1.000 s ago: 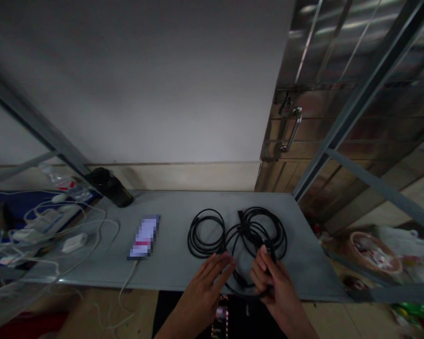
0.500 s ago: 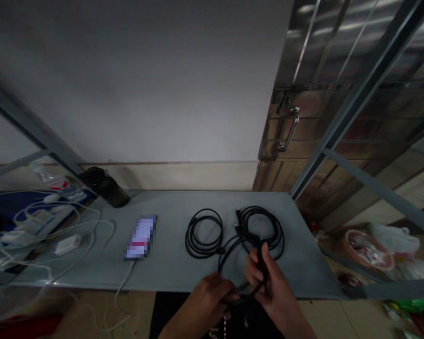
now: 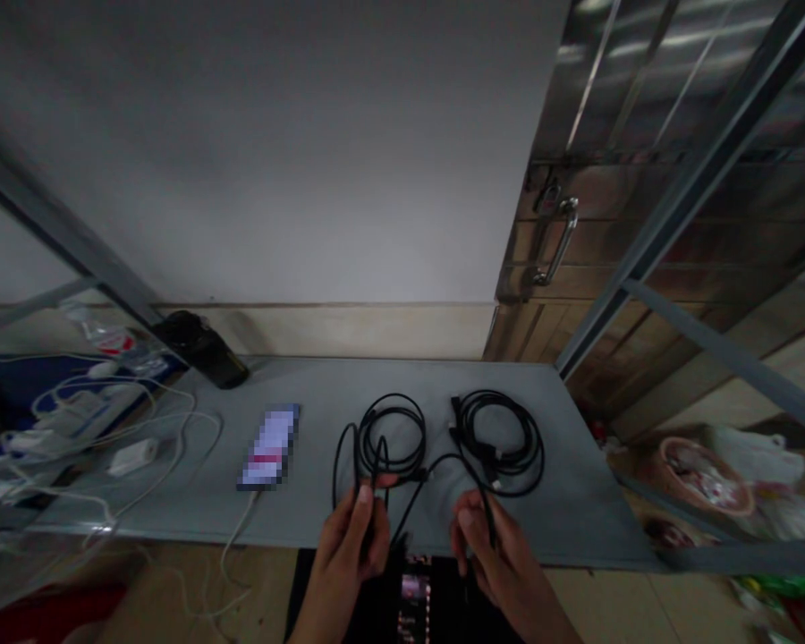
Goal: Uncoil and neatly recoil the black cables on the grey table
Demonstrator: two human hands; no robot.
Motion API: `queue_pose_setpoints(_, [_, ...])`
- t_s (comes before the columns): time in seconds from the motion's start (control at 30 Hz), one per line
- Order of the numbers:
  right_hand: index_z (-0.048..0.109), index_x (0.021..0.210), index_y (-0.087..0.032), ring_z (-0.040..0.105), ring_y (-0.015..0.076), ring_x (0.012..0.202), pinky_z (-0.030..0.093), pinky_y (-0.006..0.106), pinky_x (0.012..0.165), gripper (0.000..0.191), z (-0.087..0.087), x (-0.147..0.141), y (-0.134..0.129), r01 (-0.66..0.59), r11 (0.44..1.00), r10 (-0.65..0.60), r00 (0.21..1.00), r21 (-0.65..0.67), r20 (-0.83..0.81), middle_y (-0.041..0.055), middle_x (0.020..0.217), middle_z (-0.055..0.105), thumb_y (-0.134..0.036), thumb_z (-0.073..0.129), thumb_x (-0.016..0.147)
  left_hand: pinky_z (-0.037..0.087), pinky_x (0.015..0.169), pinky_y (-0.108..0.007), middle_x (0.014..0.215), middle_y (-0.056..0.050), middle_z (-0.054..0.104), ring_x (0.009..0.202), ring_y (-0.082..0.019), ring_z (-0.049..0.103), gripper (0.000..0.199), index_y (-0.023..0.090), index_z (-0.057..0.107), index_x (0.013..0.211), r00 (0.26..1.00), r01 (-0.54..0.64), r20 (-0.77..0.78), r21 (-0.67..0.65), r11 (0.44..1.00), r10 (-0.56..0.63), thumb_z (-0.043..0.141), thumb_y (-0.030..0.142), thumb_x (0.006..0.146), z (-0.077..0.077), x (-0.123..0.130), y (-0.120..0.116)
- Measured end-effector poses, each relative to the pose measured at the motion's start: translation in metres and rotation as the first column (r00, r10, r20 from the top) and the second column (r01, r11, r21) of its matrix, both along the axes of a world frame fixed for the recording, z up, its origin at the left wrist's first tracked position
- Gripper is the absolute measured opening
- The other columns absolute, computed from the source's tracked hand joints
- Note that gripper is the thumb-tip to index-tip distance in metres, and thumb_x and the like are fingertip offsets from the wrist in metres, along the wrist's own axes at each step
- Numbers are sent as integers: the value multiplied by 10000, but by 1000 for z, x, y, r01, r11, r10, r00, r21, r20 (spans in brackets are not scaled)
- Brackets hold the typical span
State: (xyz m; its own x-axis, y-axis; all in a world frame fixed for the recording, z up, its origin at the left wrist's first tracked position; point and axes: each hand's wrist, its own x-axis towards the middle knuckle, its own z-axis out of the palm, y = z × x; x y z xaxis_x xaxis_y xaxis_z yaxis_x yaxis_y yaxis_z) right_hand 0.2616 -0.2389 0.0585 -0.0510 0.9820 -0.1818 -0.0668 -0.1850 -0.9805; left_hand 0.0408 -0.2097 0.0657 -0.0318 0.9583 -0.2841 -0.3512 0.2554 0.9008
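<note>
Left hand (image 3: 345, 550) grips black cable (image 3: 408, 517) | right hand (image 3: 487, 555) pinches cable too | coils (image 3: 500, 443): two (both black)

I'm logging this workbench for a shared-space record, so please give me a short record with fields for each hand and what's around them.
Left hand: grips a black cable
Right hand: also grips black cable
Coils: two black cable coils, side by side
Surface: grey table
Nearby: phone and white charger on the table, left of the coils
</note>
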Motion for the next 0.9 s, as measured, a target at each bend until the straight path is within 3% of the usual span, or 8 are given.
queue_pose_setpoints(0.1, [671,1112,-224,669,220,947,531,338,847,494,0,-4,-3,-121,991,115,988,54,108,37,983,699,-700,742,999,282,449,-184,616,109,411,482,-63,277,588,210,777,1221,989,21,144,-67,998,-11,918,659,867,15,5,5])
queue_pose_setpoints(0.2, [679,1147,-238,644,235,995,517,340,879,659,-1,-12,-3,-241,970,243,965,-27,102,20,1087,688,-658,981,738,246,438,-165,621,137,356,471,-39,222,570,187,757,1236,955,26,296,-143,989,18,948,584,875,28,11,13])
queue_pose_setpoints(0.27, [683,1161,-243,630,244,1006,506,341,874,761,-3,-18,-1,-257,964,263,960,-64,95,15,1106,682,-651,1037,626,230,424,-162,632,143,348,462,-33,237,513,163,733,1255,909,20,412,-191,981,62,949,474,908,33,12,20])
queue_pose_setpoints(0.43, [687,1101,-232,632,259,1005,497,379,931,580,-14,-26,2,-164,986,159,977,22,141,42,1067,699,-689,892,807,169,380,-179,628,139,329,405,-28,276,165,153,681,1214,743,69,657,-262,963,126,717,263,1096,30,8,33])
queue_pose_setpoints(0.6, [679,1155,-223,704,295,1101,516,421,993,511,-33,-27,-1,-105,994,105,990,-7,92,81,1128,735,-677,781,942,156,371,-174,629,128,360,393,-26,344,149,146,672,1234,653,98,746,-253,962,130,573,236,1167,22,4,33])
queue_pose_setpoints(0.7, [666,1189,-223,733,289,1058,542,427,978,501,-38,-28,-3,-131,991,131,991,-23,18,75,1106,753,-633,822,946,163,371,-170,634,128,365,398,-21,348,130,147,685,1220,656,110,746,-249,962,118,637,240,1144,20,6,32])
queue_pose_setpoints(0.8, [670,1136,-219,759,285,969,573,414,911,504,-36,-29,-2,-97,995,95,993,-24,-70,68,1006,768,-668,809,954,207,385,-163,642,136,369,419,-15,338,207,142,698,1225,721,90,686,-237,967,101,777,254,1070,20,12,30])
queue_pose_setpoints(0.9, [710,1096,-214,757,283,971,577,406,917,480,-33,-28,3,-53,999,53,998,7,-14,81,1006,778,-669,792,967,245,399,-161,644,145,360,438,-11,331,351,138,708,1228,762,87,641,-235,968,87,902,292,978,21,17,29])
